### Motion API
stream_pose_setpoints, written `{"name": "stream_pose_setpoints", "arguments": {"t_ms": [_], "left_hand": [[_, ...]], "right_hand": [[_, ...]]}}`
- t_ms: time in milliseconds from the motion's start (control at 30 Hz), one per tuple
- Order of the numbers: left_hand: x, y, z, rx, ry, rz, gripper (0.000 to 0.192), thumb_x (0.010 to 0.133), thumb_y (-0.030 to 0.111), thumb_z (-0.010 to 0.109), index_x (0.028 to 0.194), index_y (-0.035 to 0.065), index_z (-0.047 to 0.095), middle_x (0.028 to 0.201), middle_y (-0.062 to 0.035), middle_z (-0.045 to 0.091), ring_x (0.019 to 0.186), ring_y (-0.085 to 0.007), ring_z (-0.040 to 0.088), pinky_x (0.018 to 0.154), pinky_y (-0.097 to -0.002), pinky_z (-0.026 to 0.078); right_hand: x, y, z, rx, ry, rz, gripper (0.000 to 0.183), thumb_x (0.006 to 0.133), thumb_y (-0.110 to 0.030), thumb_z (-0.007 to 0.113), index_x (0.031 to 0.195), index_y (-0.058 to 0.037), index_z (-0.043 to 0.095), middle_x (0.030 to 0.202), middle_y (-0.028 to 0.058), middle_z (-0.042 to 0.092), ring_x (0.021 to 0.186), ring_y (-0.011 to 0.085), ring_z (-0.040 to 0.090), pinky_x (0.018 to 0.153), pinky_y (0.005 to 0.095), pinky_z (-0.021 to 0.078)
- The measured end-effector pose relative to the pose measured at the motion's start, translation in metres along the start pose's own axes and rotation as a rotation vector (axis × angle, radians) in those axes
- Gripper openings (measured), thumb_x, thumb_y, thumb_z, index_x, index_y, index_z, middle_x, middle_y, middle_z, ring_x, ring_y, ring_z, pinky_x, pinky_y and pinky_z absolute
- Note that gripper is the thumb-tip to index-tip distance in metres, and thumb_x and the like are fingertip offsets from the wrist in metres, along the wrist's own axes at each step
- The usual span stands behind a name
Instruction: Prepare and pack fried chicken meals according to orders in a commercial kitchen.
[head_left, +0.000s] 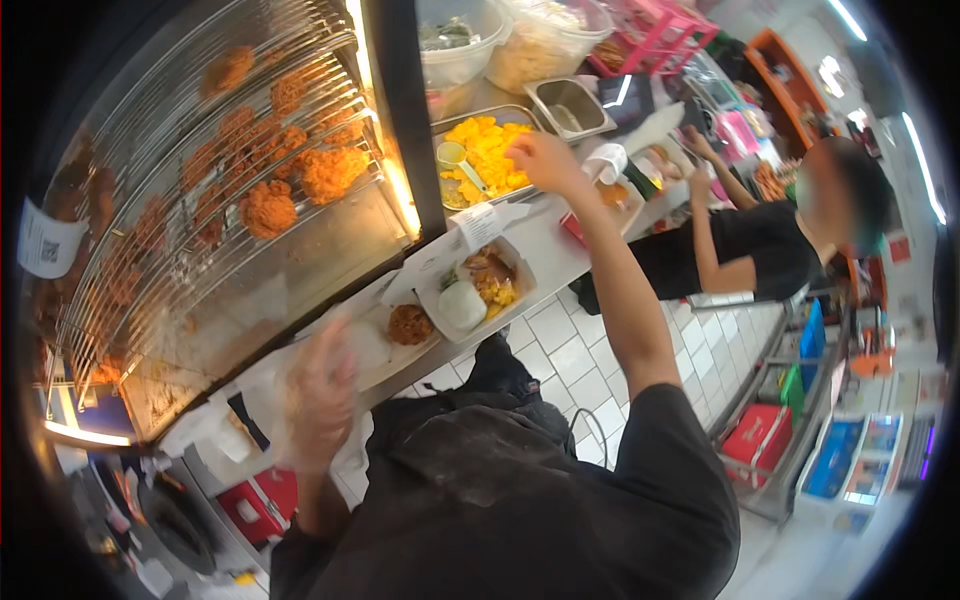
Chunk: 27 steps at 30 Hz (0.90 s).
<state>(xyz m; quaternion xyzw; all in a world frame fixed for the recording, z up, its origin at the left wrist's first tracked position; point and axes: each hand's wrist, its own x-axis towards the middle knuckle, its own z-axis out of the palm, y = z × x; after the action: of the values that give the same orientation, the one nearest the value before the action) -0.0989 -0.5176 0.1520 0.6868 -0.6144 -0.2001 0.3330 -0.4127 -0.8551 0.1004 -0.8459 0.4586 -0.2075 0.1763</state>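
Note:
My right hand (551, 161) is over the right side of a metal tray (517, 112) of scrambled egg (487, 150). Its fingers are curled, and whatever may be between them is not visible. A pale scoop (465, 169) rests in the egg, apart from the hand. My left hand (326, 394), blurred by motion, is raised at the left end of the counter, beside an open box holding white rice and a browned fried piece (410, 324). Next to that, an open paper box (517, 296) contains a rice mound (461, 306), egg, sauced meat and some greens.
Fried chicken (334, 174) lies on wire racks in a lit warming cabinet (300, 262) at left. A dark post (420, 112) stands between cabinet and tray. Beyond the tray is a steel pan (570, 105). A co-worker (720, 247) works farther along the counter (555, 270).

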Motion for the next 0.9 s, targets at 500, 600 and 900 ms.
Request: {"name": "stream_pose_setpoints", "arguments": {"t_ms": [500,600,900], "left_hand": [[0.258,0.037,0.231,0.472,-0.771,-0.029,0.016,0.072,0.019,0.066,0.079,0.0085,0.076,0.086,-0.0165,0.073,0.085,-0.0314,0.071,0.072,-0.039,0.057],[0.261,0.016,0.25,0.607,-0.72,-0.173,0.025,0.07,0.025,0.074,0.088,0.0074,0.077,0.091,-0.0165,0.074,0.089,-0.0316,0.072,0.075,-0.0383,0.057],[0.256,0.015,0.25,0.396,-0.565,-0.36,0.031,0.062,0.023,0.079,0.088,0.0067,0.075,0.088,-0.0166,0.072,0.08,-0.0299,0.071,0.071,-0.0389,0.056]], "right_hand": [[0.089,0.035,0.095,-0.315,-0.167,-0.296,0.011,0.084,-0.007,0.061,0.083,-0.0009,0.071,0.084,0.0199,0.072,0.08,0.0361,0.072,0.067,0.0443,0.0588],[0.067,0.043,0.097,-0.42,-0.383,-0.525,0.013,0.085,-0.012,0.062,0.079,-0.0061,0.072,0.082,0.0181,0.072,0.08,0.0326,0.073,0.067,0.042,0.0591],[0.047,0.026,0.114,0.083,-0.483,-0.148,0.021,0.083,-0.022,0.066,0.084,-0.0024,0.074,0.085,0.0243,0.07,0.085,0.0395,0.07,0.074,0.0463,0.0568]]}}
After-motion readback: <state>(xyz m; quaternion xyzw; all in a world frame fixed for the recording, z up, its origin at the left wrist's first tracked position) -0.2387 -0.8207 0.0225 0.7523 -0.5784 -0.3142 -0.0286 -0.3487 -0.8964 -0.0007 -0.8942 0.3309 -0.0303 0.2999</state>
